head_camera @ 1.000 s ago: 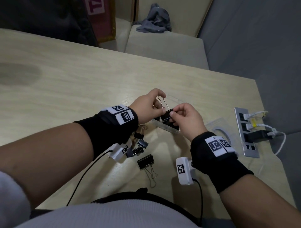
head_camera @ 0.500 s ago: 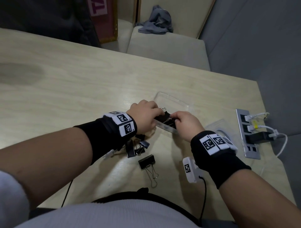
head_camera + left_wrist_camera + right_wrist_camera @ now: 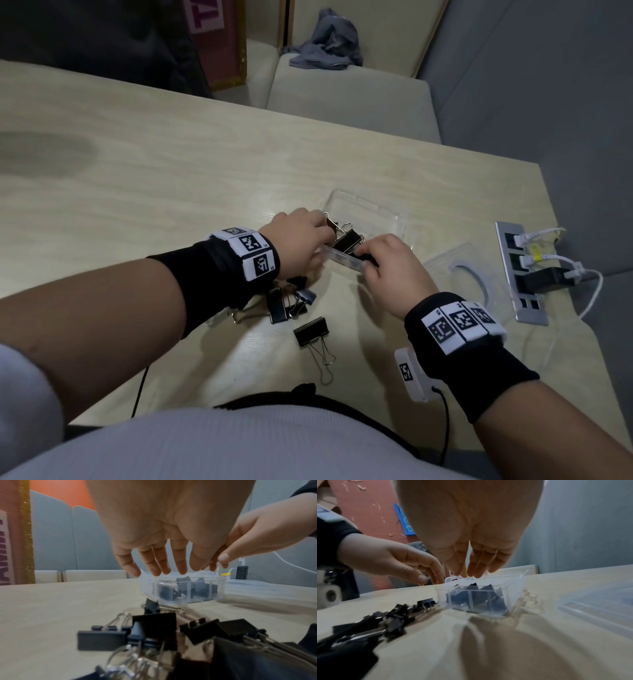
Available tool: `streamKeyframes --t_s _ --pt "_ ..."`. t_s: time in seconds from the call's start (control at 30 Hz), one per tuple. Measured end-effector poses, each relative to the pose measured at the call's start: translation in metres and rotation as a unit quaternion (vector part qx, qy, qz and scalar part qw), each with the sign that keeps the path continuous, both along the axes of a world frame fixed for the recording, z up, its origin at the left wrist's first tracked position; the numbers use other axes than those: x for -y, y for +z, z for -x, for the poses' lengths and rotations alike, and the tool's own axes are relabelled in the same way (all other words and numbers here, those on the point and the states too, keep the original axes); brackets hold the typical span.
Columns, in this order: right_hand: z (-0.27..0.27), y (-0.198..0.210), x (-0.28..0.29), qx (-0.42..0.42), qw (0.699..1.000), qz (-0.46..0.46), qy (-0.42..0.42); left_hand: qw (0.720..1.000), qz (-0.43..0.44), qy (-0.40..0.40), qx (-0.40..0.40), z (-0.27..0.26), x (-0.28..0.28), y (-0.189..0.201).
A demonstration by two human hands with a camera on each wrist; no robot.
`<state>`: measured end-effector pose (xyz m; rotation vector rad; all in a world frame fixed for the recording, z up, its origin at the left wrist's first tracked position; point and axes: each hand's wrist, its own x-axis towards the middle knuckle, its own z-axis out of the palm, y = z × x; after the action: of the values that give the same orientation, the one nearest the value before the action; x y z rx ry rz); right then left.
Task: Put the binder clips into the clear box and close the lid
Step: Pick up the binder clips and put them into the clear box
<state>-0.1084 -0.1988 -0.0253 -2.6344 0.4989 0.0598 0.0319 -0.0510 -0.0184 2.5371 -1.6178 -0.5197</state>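
Observation:
The clear box (image 3: 370,214) stands open on the table, with several black binder clips (image 3: 347,240) lying in its near end. My left hand (image 3: 325,233) hangs over the box's left end with straight fingers (image 3: 163,568) and holds nothing. My right hand (image 3: 364,257) is at the near right edge of the box, its fingers (image 3: 476,568) pointing down over the clips, also empty. A pile of loose clips (image 3: 287,301) lies under my left wrist, and a single clip (image 3: 311,330) sits nearer me. The clear lid (image 3: 445,270) lies flat to the right of the box.
A metal socket panel (image 3: 513,274) with plugs and white cables is set into the table (image 3: 171,171) at the right edge, just past the lid. A padded bench with a grey cloth (image 3: 325,48) stands beyond the far edge.
A second ago both hands held one clip above the box. They came down with it into the box, and now the clip lies inside and both hands are free of it.

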Motion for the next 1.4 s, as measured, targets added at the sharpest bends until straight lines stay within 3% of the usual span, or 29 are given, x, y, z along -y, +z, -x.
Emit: streamKeyframes --t_s 0.07,0.2,0.3,0.37,0.53,0.63,0.73,0.83,1.1,1.23,1.4 --pt "0.006 0.003 -0.012 -0.005 0.999 -0.020 0.043 1.000 -0.011 0.014 -0.023 -0.005 -0.006 0.004" --pt "0.016 0.002 -0.044 -0.076 0.980 -0.033 0.180 0.991 -0.116 -0.020 -0.058 -0.012 -0.018 0.006" --pt "0.020 -0.004 -0.060 -0.147 0.949 0.019 0.278 0.986 -0.148 -0.057 -0.050 -0.012 -0.028 0.006" --pt "0.024 -0.010 -0.064 -0.172 0.936 0.063 0.299 0.981 -0.168 -0.092 -0.035 -0.008 -0.033 0.008" --pt "0.033 -0.022 -0.058 -0.165 0.958 0.113 0.203 0.951 -0.220 -0.210 0.050 0.008 -0.040 0.003" --pt "0.035 -0.022 -0.047 -0.184 0.966 0.122 0.136 0.949 -0.219 -0.218 0.069 0.011 -0.039 -0.003" --pt "0.035 -0.018 -0.035 -0.170 0.981 0.066 0.071 0.949 -0.212 -0.219 0.075 0.014 -0.037 -0.005" --pt "0.034 -0.010 -0.025 -0.101 0.995 -0.021 0.001 0.955 -0.193 -0.211 0.080 0.016 -0.035 -0.007" --pt "0.015 0.004 0.009 0.051 0.983 -0.052 -0.171 0.972 -0.190 -0.137 0.014 0.005 -0.031 -0.002" --pt "-0.003 0.003 0.026 0.048 0.973 -0.045 -0.221 0.989 -0.133 -0.040 -0.057 -0.003 -0.025 0.005" --pt "-0.013 0.004 0.028 0.000 0.980 -0.035 -0.195 0.987 0.012 0.110 -0.117 -0.018 -0.002 0.019"
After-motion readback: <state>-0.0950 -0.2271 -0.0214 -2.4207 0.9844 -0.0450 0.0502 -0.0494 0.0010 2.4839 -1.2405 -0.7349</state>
